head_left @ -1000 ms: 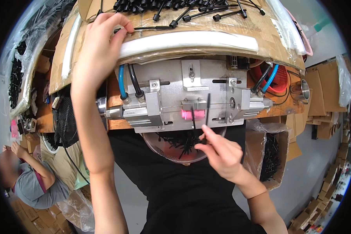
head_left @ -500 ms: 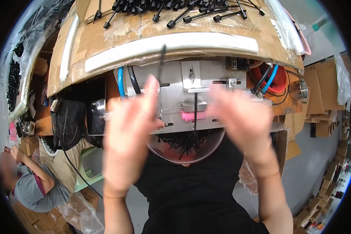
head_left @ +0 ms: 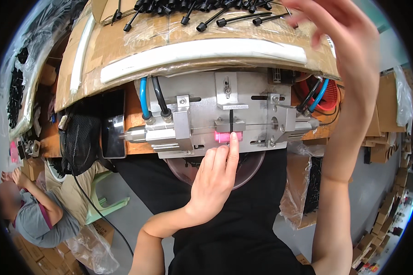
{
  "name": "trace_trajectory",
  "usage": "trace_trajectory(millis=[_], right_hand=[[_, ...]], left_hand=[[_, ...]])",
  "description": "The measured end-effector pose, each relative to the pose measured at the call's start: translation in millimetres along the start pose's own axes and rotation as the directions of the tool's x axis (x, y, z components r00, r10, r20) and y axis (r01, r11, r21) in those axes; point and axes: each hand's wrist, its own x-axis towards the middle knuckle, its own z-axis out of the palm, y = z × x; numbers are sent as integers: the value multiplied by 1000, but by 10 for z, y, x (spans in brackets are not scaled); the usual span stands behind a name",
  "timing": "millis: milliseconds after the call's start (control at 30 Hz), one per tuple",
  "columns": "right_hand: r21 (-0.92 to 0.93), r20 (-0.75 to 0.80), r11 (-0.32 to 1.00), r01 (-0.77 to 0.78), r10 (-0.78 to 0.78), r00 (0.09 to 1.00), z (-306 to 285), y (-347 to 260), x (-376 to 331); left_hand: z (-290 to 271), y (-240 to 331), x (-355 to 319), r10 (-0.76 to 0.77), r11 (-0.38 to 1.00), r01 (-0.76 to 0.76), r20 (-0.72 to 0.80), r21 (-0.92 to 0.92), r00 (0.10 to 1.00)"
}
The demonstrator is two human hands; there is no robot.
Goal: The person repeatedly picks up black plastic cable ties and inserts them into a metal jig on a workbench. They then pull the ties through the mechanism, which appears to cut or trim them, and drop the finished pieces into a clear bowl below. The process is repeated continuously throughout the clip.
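Note:
My left hand is at the front middle of the metal fixture. Its index finger lies stretched over the lower end of a thin black rod, by the pink block; the other fingers are curled and the thumb is hidden. The rod stands against the small metal block, its upper end under the angled bracket. At the far right my right hand is raised beside the pile of black capped rods, fingers apart and slightly blurred. I make out nothing held in it.
Metal cylinders with blue and black hoses flank the fixture. Below its front edge sits a translucent bowl, partly covered by my left hand. A dark phone-like slab lies left. Another person sits at the left.
Both hands were blurred over the fixture. The left has come to the rod and pink block; the right has swung up to the far right. The long black rod at the left hand is no longer visible.

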Motion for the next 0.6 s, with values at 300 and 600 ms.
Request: trace_trajectory(millis=[300, 600], right_hand=[[-88, 38, 992, -93, 97, 995, 867, -402, -2105], [-103, 113, 990, -95, 107, 988, 1151, -418, -2092]], left_hand=[[-685, -656, 1216, 115, 993, -103, -342, 53, 932], [-1113, -1092, 1610, 153, 974, -152, -9, -169, 988]])
